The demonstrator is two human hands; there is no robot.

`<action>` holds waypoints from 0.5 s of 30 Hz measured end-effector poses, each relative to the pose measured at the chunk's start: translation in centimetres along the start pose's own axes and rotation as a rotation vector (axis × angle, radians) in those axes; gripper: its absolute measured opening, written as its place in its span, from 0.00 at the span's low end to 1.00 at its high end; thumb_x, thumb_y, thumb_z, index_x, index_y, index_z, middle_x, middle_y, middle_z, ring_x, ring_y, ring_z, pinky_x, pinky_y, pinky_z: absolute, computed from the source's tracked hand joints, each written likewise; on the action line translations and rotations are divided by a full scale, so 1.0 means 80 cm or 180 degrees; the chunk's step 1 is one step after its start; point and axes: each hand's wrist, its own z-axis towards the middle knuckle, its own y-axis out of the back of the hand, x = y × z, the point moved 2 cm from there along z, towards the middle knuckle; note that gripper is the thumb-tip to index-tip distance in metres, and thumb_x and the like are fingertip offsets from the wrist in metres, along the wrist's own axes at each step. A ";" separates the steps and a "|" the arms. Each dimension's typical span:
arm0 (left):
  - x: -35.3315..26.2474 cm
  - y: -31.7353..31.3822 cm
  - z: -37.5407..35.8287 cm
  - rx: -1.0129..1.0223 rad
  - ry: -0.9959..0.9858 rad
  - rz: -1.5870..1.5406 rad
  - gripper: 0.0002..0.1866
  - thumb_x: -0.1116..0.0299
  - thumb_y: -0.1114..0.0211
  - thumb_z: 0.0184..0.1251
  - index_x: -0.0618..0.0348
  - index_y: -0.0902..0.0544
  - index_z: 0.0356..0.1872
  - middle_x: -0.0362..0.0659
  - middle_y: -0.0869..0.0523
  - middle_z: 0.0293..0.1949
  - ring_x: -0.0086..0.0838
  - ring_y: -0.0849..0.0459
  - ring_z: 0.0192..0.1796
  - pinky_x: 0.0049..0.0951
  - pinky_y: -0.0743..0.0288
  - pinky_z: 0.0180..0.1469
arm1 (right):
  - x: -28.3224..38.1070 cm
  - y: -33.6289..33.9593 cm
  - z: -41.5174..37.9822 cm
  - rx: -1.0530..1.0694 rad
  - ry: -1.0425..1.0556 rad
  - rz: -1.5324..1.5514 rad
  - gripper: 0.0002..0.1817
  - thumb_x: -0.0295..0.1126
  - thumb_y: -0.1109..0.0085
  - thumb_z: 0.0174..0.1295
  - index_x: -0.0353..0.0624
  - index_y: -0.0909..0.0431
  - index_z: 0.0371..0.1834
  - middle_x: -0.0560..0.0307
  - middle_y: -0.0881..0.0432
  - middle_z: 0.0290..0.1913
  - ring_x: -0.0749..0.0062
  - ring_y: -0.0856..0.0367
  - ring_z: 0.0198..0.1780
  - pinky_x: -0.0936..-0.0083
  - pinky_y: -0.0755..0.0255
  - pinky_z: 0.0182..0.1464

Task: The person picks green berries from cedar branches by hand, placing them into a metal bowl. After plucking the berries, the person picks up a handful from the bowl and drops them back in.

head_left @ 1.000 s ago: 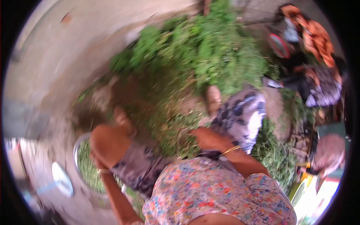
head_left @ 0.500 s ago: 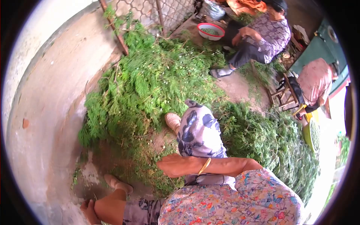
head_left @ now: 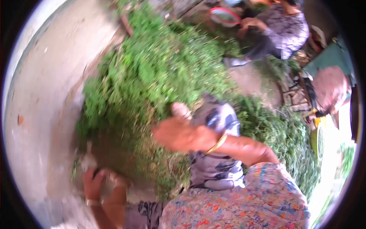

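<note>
My right hand (head_left: 178, 134), blurred, reaches in from the right with a gold bracelet at the wrist. Its fingers look curled into a rounded fist over the cut green branches (head_left: 152, 72); whatever it may hold is hidden. At the lower left, my left hand (head_left: 92, 183) is beside my lower leg and foot. Its bent fingers are at a small dark thing (head_left: 98, 172), too blurred to name. Patterned trousers (head_left: 217, 164) cover my bent knee between the branches and my flowered shirt.
A pale wall (head_left: 49, 87) runs along the left. More branches (head_left: 274, 133) lie at the right. Past them, a seated person in a patterned shirt (head_left: 288, 30) is beside a red-rimmed basin (head_left: 225, 17). Another person in pink (head_left: 329, 87) bends near a wooden chair (head_left: 295, 95).
My right hand has moved up and slightly forward over the branches. My left hand has risen from the bottom edge towards my foot, and its wrist now shows. The view has shifted slightly.
</note>
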 end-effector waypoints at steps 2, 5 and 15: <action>0.049 -0.045 0.041 0.0154 -0.0190 0.0378 0.17 0.62 0.33 0.52 0.65 0.19 0.39 0.53 0.20 0.38 0.38 0.21 0.41 0.32 0.28 0.42 | -0.009 0.031 0.025 0.0140 -0.0069 0.0458 0.05 0.26 0.49 0.49 0.35 0.28 0.26 0.46 0.25 0.23 0.56 0.21 0.28 0.62 0.28 0.28; 0.042 -0.128 0.076 0.0648 -0.0241 -0.0030 0.15 0.63 0.34 0.51 0.67 0.18 0.32 0.52 0.17 0.26 0.42 0.19 0.29 0.35 0.27 0.35 | -0.007 0.074 0.041 -0.0013 -0.0147 0.0097 0.05 0.22 0.50 0.49 0.32 0.27 0.27 0.42 0.23 0.23 0.50 0.18 0.30 0.61 0.24 0.31; 0.199 -0.394 0.110 0.0372 0.0177 -0.0147 0.14 0.68 0.29 0.46 0.70 0.18 0.29 0.49 0.18 0.17 0.33 0.17 0.22 0.31 0.25 0.25 | -0.020 0.042 0.061 0.1042 -0.0904 0.0154 0.11 0.28 0.40 0.54 0.33 0.28 0.37 0.42 0.24 0.27 0.41 0.23 0.31 0.54 0.31 0.33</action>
